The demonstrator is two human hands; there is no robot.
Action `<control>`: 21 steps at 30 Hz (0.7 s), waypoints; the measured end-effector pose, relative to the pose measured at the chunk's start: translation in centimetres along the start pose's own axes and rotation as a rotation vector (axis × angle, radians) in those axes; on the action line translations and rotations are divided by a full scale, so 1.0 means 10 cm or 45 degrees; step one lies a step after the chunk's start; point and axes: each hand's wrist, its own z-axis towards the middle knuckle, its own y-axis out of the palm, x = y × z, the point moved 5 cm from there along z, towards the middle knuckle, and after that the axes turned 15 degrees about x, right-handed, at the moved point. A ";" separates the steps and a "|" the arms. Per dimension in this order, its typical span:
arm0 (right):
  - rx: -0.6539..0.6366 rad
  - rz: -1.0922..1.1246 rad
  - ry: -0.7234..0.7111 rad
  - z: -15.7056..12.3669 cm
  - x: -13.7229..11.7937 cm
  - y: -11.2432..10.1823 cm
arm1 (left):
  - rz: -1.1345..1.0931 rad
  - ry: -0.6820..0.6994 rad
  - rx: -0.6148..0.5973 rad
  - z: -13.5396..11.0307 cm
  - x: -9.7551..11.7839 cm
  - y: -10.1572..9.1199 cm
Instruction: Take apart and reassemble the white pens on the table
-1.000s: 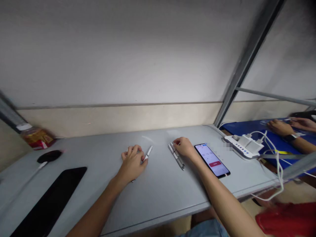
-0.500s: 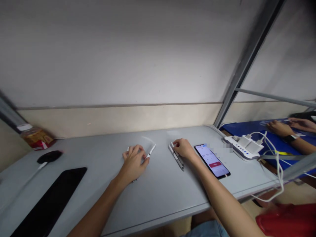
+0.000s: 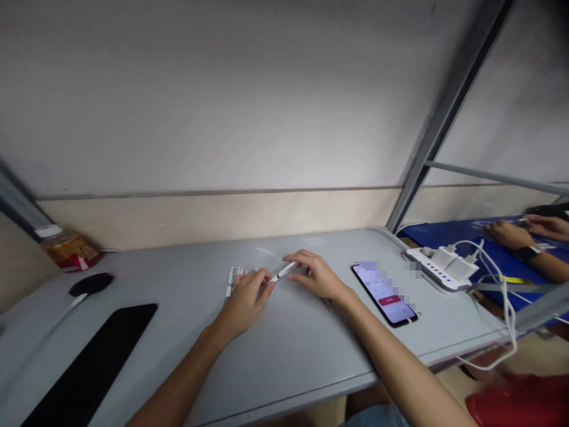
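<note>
A white pen (image 3: 283,272) is held just above the grey table (image 3: 284,350) between both hands. My left hand (image 3: 246,295) is closed around its near end. My right hand (image 3: 313,274) pinches its far end with thumb and fingers. Several more white pens (image 3: 233,277) lie on the table just left of my left hand. Another pen (image 3: 329,304) peeks out from under my right wrist. A lit phone (image 3: 384,293) lies on the table to the right of my right hand.
A black tablet (image 3: 84,367) and a black mouse (image 3: 89,283) lie at the left, a bottle (image 3: 69,248) by the wall. A white power strip (image 3: 444,268) with cables sits at the right edge. Another person's hands (image 3: 511,234) rest on a blue table. A metal post (image 3: 440,127) slants up.
My right hand left the pens by the phone and moved left to grip the far end of the pen in my left hand. The left hand lifted that pen slightly.
</note>
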 end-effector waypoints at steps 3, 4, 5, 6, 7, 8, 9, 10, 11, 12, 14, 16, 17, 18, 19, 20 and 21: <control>-0.040 -0.008 0.078 -0.01 0.01 0.05 | -0.004 -0.013 -0.004 0.01 -0.02 0.00; -0.049 0.007 0.147 -0.02 0.04 0.06 | 0.015 -0.010 0.002 0.01 -0.03 0.00; -0.058 0.040 0.227 -0.02 0.08 0.07 | 0.036 0.001 0.009 0.01 -0.04 0.00; -0.071 0.092 0.309 -0.03 0.11 0.09 | 0.058 0.020 0.017 0.01 -0.05 0.00; -0.087 0.156 0.387 -0.04 0.14 0.10 | 0.079 0.043 0.025 0.01 -0.05 0.00; -0.104 0.224 0.464 -0.04 0.17 0.11 | 0.101 0.067 0.034 0.01 -0.05 0.00; -0.125 0.291 0.542 -0.05 0.19 0.13 | 0.124 0.092 0.043 0.01 -0.05 0.00; -0.147 0.356 0.622 -0.07 0.22 0.14 | 0.145 0.115 0.050 0.01 -0.05 -0.01; -0.166 0.418 0.696 -0.08 0.24 0.16 | 0.164 0.137 0.056 0.01 -0.05 -0.01; -0.178 0.468 0.757 -0.09 0.26 0.17 | 0.182 0.156 0.064 0.01 -0.04 -0.01; -0.187 0.522 0.824 -0.10 0.28 0.19 | 0.215 0.179 0.077 0.02 -0.04 -0.02; -0.187 0.507 0.841 -0.11 0.29 0.19 | 0.243 0.184 0.077 0.02 -0.04 -0.03; -0.190 0.495 0.846 -0.12 0.29 0.19 | 0.256 0.187 0.071 0.03 -0.03 -0.04; -0.195 0.493 0.854 -0.12 0.29 0.19 | 0.263 0.191 0.059 0.03 -0.03 -0.04; -0.205 0.507 0.861 -0.12 0.28 0.19 | 0.265 0.194 0.051 0.03 -0.02 -0.05; -0.219 0.525 0.861 -0.12 0.26 0.19 | 0.261 0.196 0.048 0.04 -0.02 -0.05; -0.231 0.536 0.840 -0.11 0.23 0.18 | 0.251 0.193 0.050 0.04 -0.02 -0.06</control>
